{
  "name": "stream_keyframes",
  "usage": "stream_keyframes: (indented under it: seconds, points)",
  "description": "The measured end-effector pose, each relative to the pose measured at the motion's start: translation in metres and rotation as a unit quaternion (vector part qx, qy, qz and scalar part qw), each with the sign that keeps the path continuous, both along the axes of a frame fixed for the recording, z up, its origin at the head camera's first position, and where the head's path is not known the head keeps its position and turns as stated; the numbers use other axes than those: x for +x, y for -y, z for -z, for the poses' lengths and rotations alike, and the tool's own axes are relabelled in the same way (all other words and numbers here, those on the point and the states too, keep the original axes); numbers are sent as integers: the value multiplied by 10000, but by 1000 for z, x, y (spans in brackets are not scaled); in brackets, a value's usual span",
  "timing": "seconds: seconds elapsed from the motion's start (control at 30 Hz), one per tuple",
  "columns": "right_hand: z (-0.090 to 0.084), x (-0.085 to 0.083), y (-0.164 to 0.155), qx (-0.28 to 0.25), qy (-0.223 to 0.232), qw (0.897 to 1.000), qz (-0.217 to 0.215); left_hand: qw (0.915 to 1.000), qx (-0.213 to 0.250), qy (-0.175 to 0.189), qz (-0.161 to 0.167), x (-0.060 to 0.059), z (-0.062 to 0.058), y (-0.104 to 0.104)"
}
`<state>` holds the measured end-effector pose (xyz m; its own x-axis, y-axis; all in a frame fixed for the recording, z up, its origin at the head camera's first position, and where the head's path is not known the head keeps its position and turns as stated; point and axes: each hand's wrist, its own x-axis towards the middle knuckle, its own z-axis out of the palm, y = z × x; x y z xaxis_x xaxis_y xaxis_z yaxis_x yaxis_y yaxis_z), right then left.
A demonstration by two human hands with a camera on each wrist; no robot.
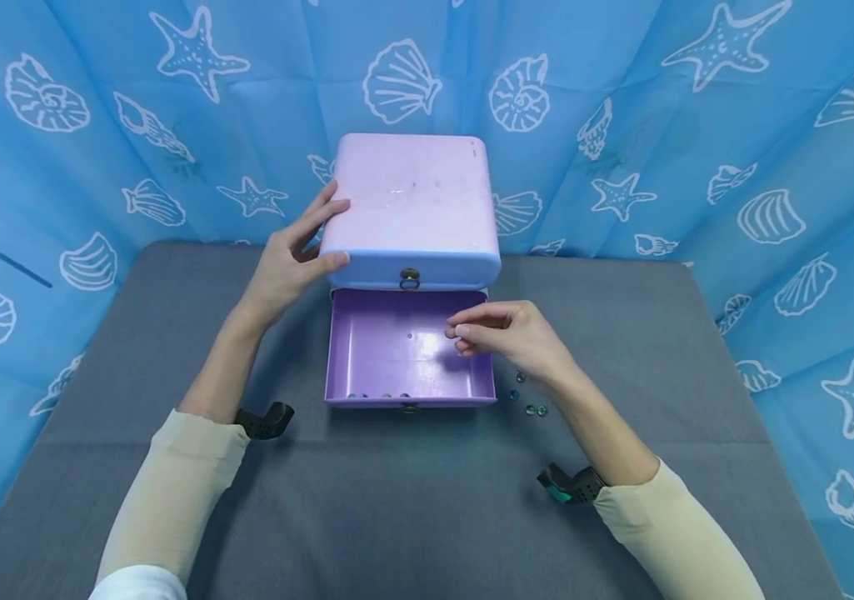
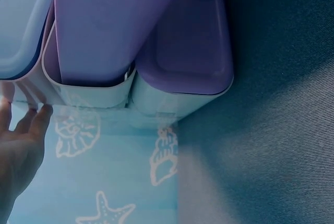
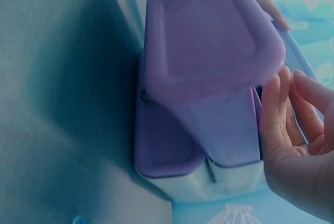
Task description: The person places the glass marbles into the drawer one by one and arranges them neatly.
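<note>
Your left hand [image 1: 287, 258] steadies the left side of a lilac box [image 1: 412, 204] at the far middle of a grey table [image 1: 134, 500], fingers laid fairly straight along its edge and thumb against the front corner. Below it the bottom drawer [image 1: 397, 354] stands pulled out toward you, a few small beads [image 1: 370, 395] lying along its near wall. Your right hand [image 1: 512, 337] hovers over the drawer's right side, fingertips [image 1: 460, 331] drawn together as if pinching something tiny; what it holds, if anything, is too small to tell. More beads [image 1: 530, 402] lie loose on the table just right of the drawer. The box looks light, stiff and smooth, so it would likely slide unless braced; its drawer is best taken by the ring pull [image 1: 409, 278]. The beads seem hard, slick and apt to roll, so pinch each singly.
</note>
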<state>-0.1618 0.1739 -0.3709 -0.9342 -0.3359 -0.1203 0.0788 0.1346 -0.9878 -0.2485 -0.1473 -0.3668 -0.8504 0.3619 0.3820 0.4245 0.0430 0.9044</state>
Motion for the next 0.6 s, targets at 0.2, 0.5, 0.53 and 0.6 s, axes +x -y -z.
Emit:
stream_keyframes:
  seconds: [0.2,0.5,0.53,0.6]
  points:
    - [3,5,-20,204,-25,9996,189,10000,-64,-46,-35,0,0,0]
    - [14,12,-46,542,9,9969,579,9999,-90,-104,-45,-1,1,0]
    - [17,13,-49,566,18,9966,606,9999,-60,-88,-33,-1,1,0]
    - [21,14,-56,580,44,9960,675,10000,-46,-70,-12,-1,2,-1]
